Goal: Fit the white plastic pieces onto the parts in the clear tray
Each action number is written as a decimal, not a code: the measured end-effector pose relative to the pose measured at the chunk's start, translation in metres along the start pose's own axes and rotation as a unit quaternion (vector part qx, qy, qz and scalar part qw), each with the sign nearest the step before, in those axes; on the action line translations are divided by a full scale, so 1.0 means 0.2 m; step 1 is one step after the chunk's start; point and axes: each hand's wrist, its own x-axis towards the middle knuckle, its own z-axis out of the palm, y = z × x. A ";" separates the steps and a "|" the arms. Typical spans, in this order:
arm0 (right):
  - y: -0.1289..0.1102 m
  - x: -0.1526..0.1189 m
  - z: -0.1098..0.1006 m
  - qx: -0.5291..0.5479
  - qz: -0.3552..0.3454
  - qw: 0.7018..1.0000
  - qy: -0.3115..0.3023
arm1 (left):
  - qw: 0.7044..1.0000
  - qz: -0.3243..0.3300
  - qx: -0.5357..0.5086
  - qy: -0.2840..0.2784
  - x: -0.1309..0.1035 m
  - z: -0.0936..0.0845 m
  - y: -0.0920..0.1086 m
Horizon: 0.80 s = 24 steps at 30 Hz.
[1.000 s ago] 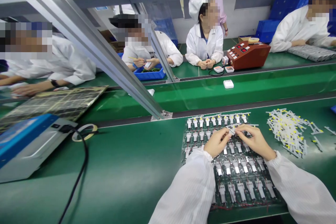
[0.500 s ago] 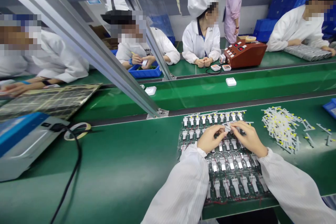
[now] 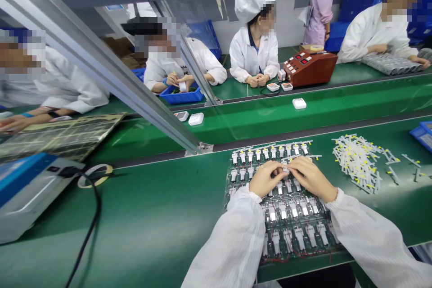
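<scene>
The fingers (image 3: 285, 169) of both hands pinched a small white part (image 3: 286, 168). Below them lay a clear tray (image 3: 275, 256) of white pieces.

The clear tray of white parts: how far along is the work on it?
Apparently partway. Yellow-marked strips already lie along the back row of the tray. Both hands pinch a small white piece over it. Seemingly left: the front rows, which show no yellow, and the loose pile at right. Whatever the hands cover, I cannot tell.
</scene>
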 end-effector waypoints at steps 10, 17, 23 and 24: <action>0.01 0.00 -0.02 -0.030 0.001 0.996 0.084 | 0.988 -0.038 0.027 0.144 0.02 -0.07 -0.09; 0.01 0.00 -0.01 -0.035 -0.001 0.997 0.069 | 0.979 -0.082 0.122 0.138 0.02 -0.04 -0.11; 0.00 0.00 -0.01 -0.041 0.002 0.997 0.059 | 0.969 -0.113 0.204 0.086 0.02 -0.01 -0.12; 0.00 0.00 -0.01 -0.040 0.003 0.998 0.058 | 0.967 -0.114 0.212 0.083 0.02 -0.01 -0.12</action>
